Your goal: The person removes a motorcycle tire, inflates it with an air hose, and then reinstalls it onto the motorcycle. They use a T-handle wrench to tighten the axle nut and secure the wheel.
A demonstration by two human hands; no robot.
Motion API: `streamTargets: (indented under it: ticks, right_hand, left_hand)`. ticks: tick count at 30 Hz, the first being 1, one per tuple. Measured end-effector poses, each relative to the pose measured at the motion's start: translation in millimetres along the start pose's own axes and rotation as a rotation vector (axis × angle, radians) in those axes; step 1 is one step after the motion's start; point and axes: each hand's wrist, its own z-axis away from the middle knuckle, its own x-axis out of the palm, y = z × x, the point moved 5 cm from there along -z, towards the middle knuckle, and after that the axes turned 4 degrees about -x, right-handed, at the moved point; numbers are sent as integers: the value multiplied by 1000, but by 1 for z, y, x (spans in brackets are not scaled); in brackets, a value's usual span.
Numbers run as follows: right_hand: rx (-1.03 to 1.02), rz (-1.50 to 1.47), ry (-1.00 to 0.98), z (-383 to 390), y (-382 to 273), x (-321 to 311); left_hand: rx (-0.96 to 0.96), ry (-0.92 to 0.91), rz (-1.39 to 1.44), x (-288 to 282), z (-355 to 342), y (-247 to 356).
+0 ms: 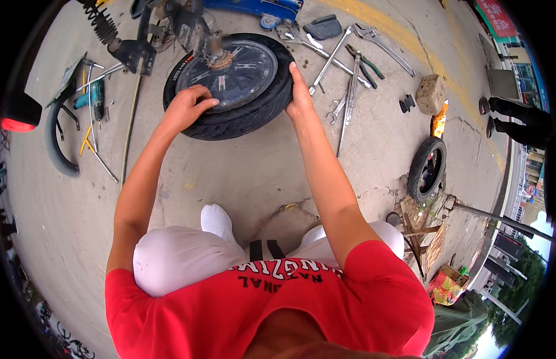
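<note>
A scooter wheel [249, 70] with a black tyre and a dark hub lies tilted on the concrete in front of me. My left hand [191, 107] curls over its near left edge, fingers bent on the rim and the thumb toward the hub. On the right side, my right hand [299, 91] clasps the tyre, its palm against the outer wall; most of its fingers are hidden behind the rubber. At the far side of the hub, a rusty axle part [220, 60] sits close against the vehicle's swingarm [191, 27].
Right of the wheel lie an adjustable wrench [385, 50], pliers [363, 63] and several spanners. A stone [430, 94] and a loose tyre [427, 169] are farther right. At left lie a teal power drill [97, 100] and a curved black fender [58, 140]. A bystander's legs [517, 119] show at far right.
</note>
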Motion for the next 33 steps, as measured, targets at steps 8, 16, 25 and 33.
streamTargets:
  ticks: [8,16,25,33]
  right_hand:
    - [-72,53,165,1,2,-12]
    - [-43,36,154,9,-3,-8]
    - [59,320,149,18,-17,-7]
    - [0,232,68,4,-8,-8]
  left_hand:
    - [-68,16,134,11,-1,0]
    - [-158,180,-21,16,-3,10]
    - [-223,661,229,-18,31,-70]
    - [-702,242,1381,33,41,-102]
